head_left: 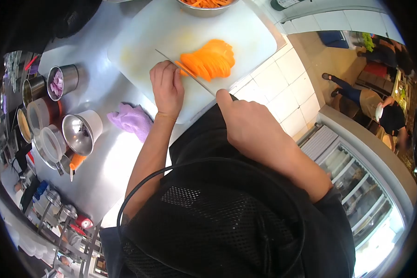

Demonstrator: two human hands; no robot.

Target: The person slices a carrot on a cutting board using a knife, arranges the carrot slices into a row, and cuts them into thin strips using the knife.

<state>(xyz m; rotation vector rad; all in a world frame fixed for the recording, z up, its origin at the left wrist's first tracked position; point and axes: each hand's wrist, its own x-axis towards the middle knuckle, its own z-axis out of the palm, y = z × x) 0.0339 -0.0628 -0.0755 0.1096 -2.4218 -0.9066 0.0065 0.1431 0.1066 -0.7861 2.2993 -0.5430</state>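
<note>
Item: my right hand (250, 118), closed round the handle of a long, thin-bladed metal knife (199, 82); my left hand (167, 88), half-curled beside the blade, any hold unclear. Cut: orange strips in a round metal bowl (205, 12). Remaining: fanned orange slices (211, 60), mostly unstripped, on the white plastic cutting board (141, 41).

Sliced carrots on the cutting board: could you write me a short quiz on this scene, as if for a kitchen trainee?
1. Which hand grips the knife?
A) left hand
B) right hand
C) neither
2. True or false: the purple cloth lies on the metal counter, beside the cutting board.
3. Fill the gap: the carrot slices lie on the board, while the metal bowl at its far side holds carrot ____.

Key: 1. B; 2. True; 3. strips
</note>
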